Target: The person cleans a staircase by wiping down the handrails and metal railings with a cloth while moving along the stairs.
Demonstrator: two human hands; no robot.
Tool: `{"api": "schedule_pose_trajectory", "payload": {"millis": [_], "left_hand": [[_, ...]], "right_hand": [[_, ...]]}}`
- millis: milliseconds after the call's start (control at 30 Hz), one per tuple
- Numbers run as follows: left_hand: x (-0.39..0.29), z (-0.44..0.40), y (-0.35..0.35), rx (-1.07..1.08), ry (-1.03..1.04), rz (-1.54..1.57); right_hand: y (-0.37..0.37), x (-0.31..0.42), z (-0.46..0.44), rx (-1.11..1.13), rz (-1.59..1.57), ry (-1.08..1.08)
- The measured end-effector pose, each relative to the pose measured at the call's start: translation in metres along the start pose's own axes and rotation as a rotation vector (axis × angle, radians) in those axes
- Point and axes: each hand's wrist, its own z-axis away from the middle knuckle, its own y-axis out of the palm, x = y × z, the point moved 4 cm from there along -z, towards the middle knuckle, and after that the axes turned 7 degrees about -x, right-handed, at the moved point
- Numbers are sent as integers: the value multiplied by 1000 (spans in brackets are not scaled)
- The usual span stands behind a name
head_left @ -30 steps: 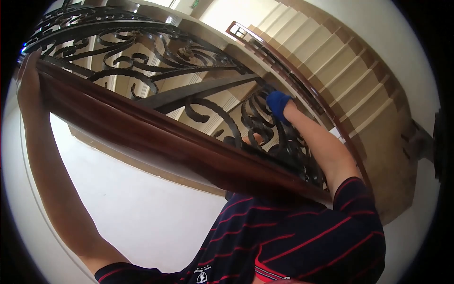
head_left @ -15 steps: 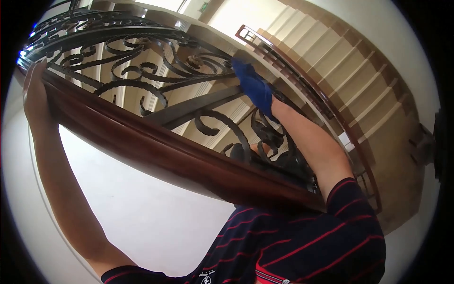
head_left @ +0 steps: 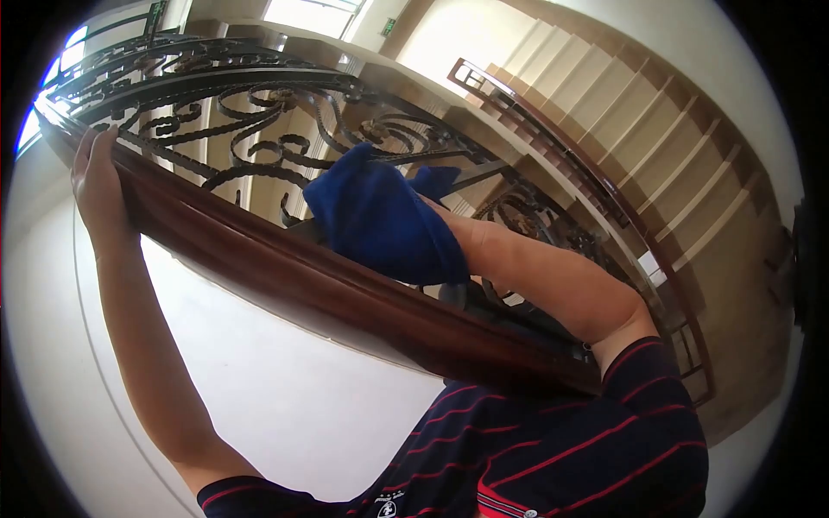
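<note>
A dark reddish-brown wooden handrail runs diagonally across the view in front of my chest. My left hand grips its far left end, fingers over the top edge. My right hand is mostly covered by a blue cloth, which it holds. The cloth is bunched against the ironwork side of the handrail, near its middle. Only the wrist side of that hand shows; its fingers are hidden. Black wrought-iron scrollwork with twisted bars fills the railing beyond the handrail.
Beige stairs rise at the upper right, bordered by another railing with a brown handrail. A white wall lies below the near handrail. A bright window is at the top.
My right hand has brought the blue cloth from the upper metal bars leftward and nearer, down to the handrail. My left hand still holds the handrail; the whole view has shifted slightly.
</note>
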Motion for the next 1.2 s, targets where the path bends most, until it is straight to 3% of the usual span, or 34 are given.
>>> {"api": "schedule_pose_trajectory", "payload": {"millis": [133, 233, 267, 333, 367, 433, 500, 567, 633, 733, 833, 900, 967, 1200], "left_hand": [[3, 2, -1, 5, -32, 19], [10, -3, -1, -17, -25, 39], [13, -3, -1, -24, -25, 35], [11, 1, -1, -19, -23, 41], [9, 2, -1, -20, -19, 46], [6, 6, -2, -13, -14, 49], [4, 10, -2, -4, -11, 61], [1, 14, -1, 6, -11, 76], [-4, 17, -2, 14, -8, 84], [-9, 22, 1, 31, -12, 103], [-7, 22, -1, 4, -78, 120], [1, 12, -1, -7, -101, 138], [3, 16, -5, 86, -190, 104], [-13, 25, 2, -67, -116, 67]], "right_hand": [[29, -21, 6, -34, -650, 227], [-6, -31, 12, -118, -45, -112], [22, -52, 28, -169, -355, 18], [38, -80, 52, 276, -189, 286], [79, -106, 77, 4, -206, 376], [100, -138, 87, -275, -554, 893], [87, -152, 65, -254, -885, 1325], [89, -187, 25, -328, -534, 869], [66, -172, -19, -363, -149, 593], [89, -163, -63, -520, 95, 605], [164, -188, -60, -403, 175, 343], [132, -167, -63, 496, -72, 379], [197, -192, -41, 293, -74, 403], [214, -203, -27, 519, 283, 233]]}}
